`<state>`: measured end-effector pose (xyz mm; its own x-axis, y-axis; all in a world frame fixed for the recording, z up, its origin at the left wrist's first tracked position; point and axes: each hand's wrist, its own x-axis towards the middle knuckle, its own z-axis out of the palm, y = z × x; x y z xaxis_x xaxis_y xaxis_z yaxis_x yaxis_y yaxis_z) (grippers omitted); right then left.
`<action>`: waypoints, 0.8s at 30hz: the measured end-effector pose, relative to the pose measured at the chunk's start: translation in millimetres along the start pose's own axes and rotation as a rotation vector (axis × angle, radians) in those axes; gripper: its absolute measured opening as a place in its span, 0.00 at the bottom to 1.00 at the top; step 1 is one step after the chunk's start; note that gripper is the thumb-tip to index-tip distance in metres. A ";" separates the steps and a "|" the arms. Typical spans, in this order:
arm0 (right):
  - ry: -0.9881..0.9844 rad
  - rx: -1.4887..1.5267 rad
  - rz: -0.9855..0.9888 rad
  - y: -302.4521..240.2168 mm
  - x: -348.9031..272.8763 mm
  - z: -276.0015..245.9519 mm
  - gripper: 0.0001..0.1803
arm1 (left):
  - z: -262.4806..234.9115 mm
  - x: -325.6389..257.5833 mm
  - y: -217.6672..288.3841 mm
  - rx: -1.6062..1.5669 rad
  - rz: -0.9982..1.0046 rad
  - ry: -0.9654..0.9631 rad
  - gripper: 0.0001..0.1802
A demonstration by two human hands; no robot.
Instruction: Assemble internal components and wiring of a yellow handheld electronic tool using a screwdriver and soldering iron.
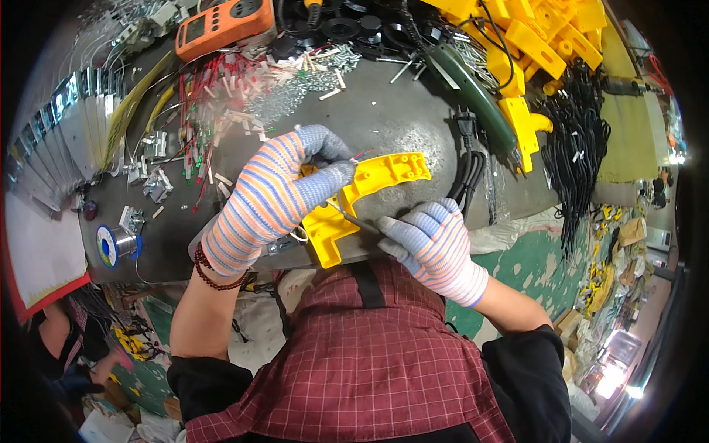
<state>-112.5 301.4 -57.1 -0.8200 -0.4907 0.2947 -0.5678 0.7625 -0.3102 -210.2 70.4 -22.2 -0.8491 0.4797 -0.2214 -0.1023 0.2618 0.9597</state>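
Worktop [377,122], dark grey and scuffed with pale marks, lies beneath our hands, crowded along its far side. Beyond its near edge we see a green floor [532,262] with its paint flaked off in patches, cluttered with bags and yellow parts at the right, where bright lights [611,376] glare. At the lower left, part of another person [55,332] shows.

On the worktop, an orange meter [225,29] lies near a heap of red wires [221,88]. A heap of yellow parts [550,37] fills the far right, above hanging black cords [576,140]. A green cylindrical body [473,100] lies aslant beside a coiled black cord [467,181].

We make out a round label with blue marking on the solder spool [117,246] and a pale label on the green body; their print is too small to read.

Our left hand [273,188], in a striped glove, grips a curved yellow shell [377,177], just above the worktop's near edge. Our right hand [436,247], gloved alike, pinches a slim dark rod [360,223] narrowly between thumb and fingers, its pale tip at the shell.
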 end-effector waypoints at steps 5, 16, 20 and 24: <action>0.062 -0.032 0.090 9.1 -1.6 -12.4 0.14 | 0.2 2.9 -9.8 -0.100 -0.015 0.005 0.11; 0.040 0.142 0.147 27.2 -8.0 -25.6 0.14 | -4.0 4.2 -4.0 -0.076 -0.048 -0.038 0.10; 0.015 0.245 0.075 34.4 -14.7 -33.8 0.13 | -4.0 5.1 5.1 0.032 -0.044 -0.128 0.09; 0.053 0.095 0.063 34.8 -16.2 -28.0 0.14 | 4.5 5.5 3.9 0.089 -0.041 -0.119 0.06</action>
<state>-117.0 347.6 -47.4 -0.8507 -0.4180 0.3187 -0.5216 0.7463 -0.4135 -213.0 77.7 -20.5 -0.7770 0.5615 -0.2845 -0.0853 0.3538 0.9314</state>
